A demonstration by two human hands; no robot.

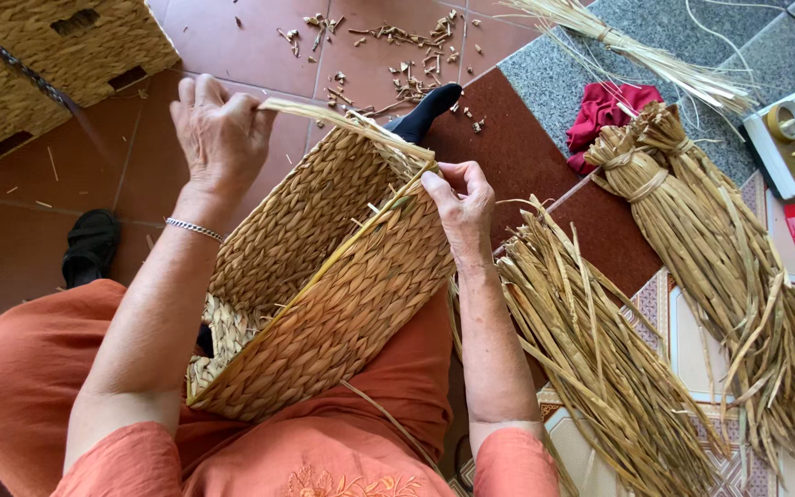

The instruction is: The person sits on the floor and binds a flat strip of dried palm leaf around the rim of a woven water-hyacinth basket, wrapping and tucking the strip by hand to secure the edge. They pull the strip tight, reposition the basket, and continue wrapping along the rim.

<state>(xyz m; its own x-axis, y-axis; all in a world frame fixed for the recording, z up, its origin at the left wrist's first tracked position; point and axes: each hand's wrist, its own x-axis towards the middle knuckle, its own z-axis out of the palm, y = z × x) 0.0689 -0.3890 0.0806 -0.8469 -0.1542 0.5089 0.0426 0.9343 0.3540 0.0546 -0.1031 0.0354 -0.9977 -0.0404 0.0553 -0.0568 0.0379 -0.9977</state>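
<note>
Half-woven straw basket point(324, 294) lies tilted on the lap, rim turned toward the hands. Left hand point(221, 129), fingers closed, pulls a straw strand point(342, 118) taut; right hand point(460, 204) pinches the rim, steadying the weave.

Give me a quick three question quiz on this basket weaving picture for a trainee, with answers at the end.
1. True or false: the left hand grips a dried fibre strand pulled up from the basket rim.
2. Where does the right hand pinch? A) the red cloth B) the top corner of the woven basket C) the tape roll
3. Fill in: the loose fibre bundles lie on the floor at the person's ____ side.

Key: 1 true; 2 B; 3 right.
</note>
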